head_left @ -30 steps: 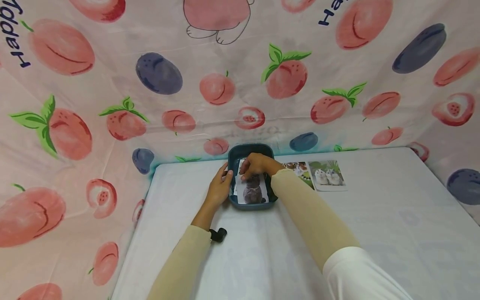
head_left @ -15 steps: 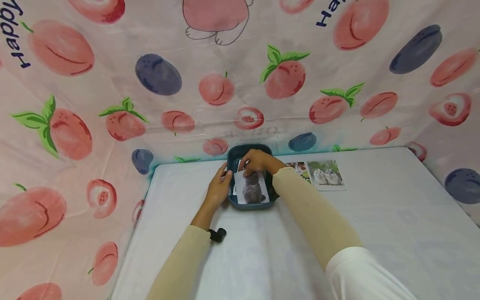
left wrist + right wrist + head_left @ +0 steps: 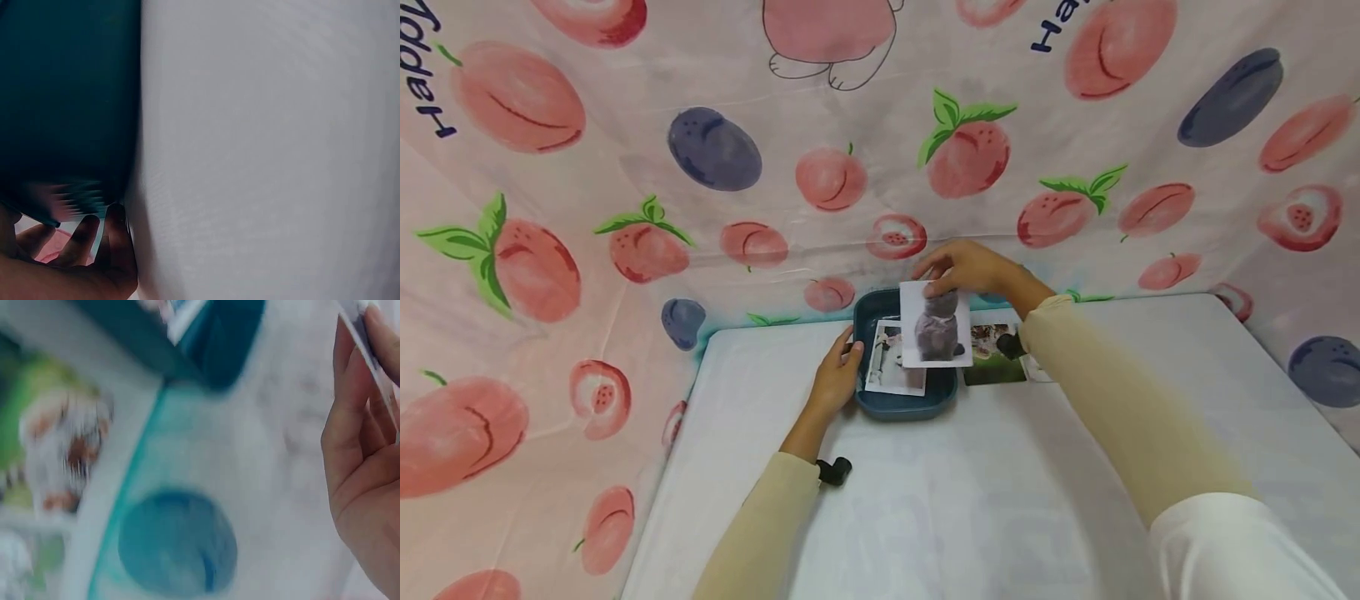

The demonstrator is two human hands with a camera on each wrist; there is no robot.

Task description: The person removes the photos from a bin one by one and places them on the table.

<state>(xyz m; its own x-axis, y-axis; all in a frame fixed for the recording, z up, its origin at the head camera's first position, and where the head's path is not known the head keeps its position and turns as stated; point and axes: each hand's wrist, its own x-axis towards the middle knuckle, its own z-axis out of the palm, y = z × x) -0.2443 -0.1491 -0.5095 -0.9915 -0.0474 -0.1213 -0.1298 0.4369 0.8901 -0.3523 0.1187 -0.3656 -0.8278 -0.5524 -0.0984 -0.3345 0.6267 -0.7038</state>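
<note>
My right hand (image 3: 973, 267) pinches a photo card (image 3: 938, 333) by its top edge, thumb in front and fingers behind. A grey furry animal, seen from behind, is printed on it. The card hangs over the right part of a dark teal plastic basket (image 3: 906, 408). Inside the basket lies another photo card (image 3: 887, 358), partly covered by the held one in the head view. My left hand (image 3: 837, 375) grips the basket's left side, thumb at the rim. In the left wrist view its fingertips (image 3: 117, 215) rest against the slotted outer wall (image 3: 69, 94).
Right of the basket lies a tiger photo card (image 3: 992, 371), partly behind my right wrist. A further card (image 3: 1039, 371) beside it is mostly hidden by my sleeve. The white table (image 3: 925, 500) meets a fruit-printed cloth (image 3: 737, 275) at its back edge.
My right hand has lifted the grey-animal card out of the basket, up and to the right. This uncovers the card beneath. My left hand stays on the basket.
</note>
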